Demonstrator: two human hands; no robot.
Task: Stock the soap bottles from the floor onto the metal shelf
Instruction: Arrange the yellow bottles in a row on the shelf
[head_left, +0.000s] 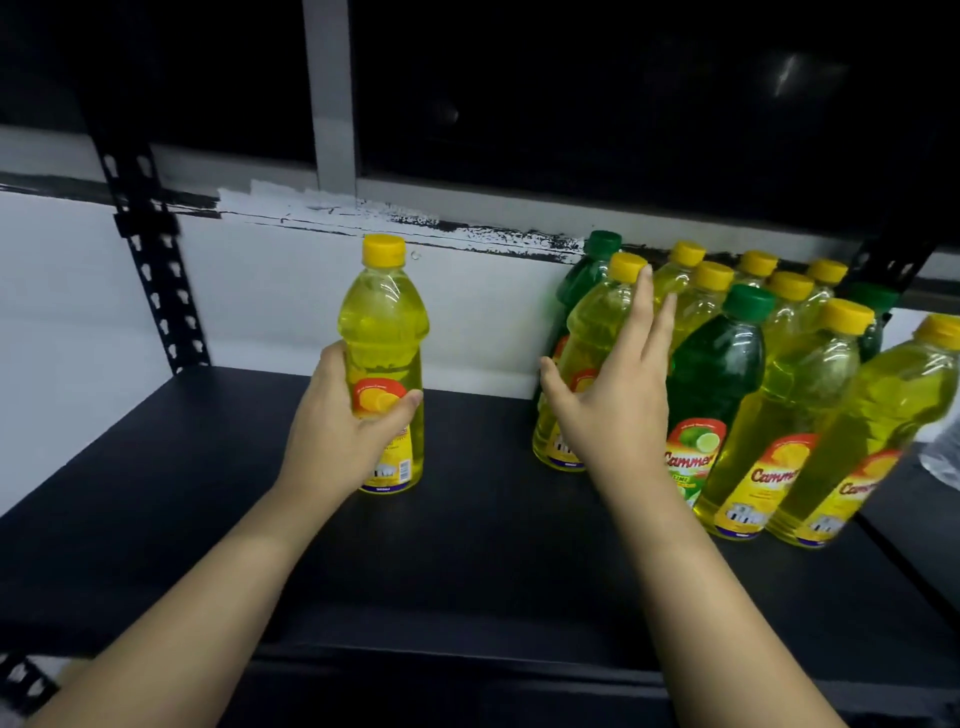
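My left hand grips a yellow soap bottle with a yellow cap, standing upright on the black metal shelf. To its right stands a cluster of several yellow and green soap bottles. My right hand is held with straight, spread fingers in front of the leftmost yellow bottle of that cluster; whether it touches the bottle is unclear.
A black perforated shelf post rises at the back left, another at the far right. A white wall lies behind the shelf, with a dark window above. A clear plastic object shows at the right edge.
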